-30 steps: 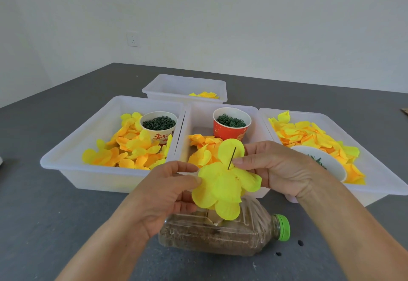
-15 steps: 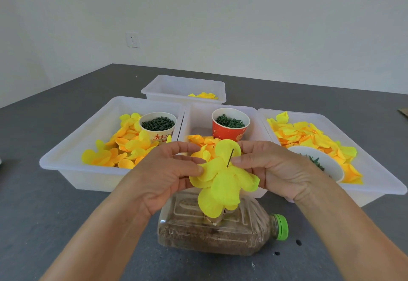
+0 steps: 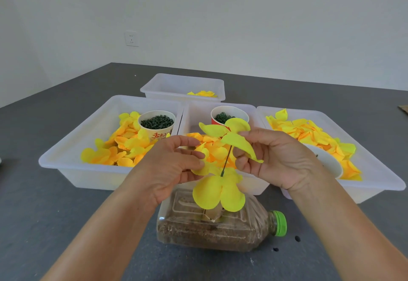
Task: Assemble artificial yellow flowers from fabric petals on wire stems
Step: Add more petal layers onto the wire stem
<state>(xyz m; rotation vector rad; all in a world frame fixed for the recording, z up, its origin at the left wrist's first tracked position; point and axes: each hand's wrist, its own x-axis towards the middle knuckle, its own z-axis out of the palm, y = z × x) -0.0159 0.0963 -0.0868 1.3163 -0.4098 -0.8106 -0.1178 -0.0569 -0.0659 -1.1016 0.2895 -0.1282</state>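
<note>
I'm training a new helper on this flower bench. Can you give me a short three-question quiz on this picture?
1. True or false: the bottle lies on its side.
2. What colour is the bottle's cap: A red, B green, C white?
3. Fill in: the right hand holds a petal piece at the top of the wire ____.

Key: 1 true; 2 B; 3 stem. The left hand holds the lower petals.
</note>
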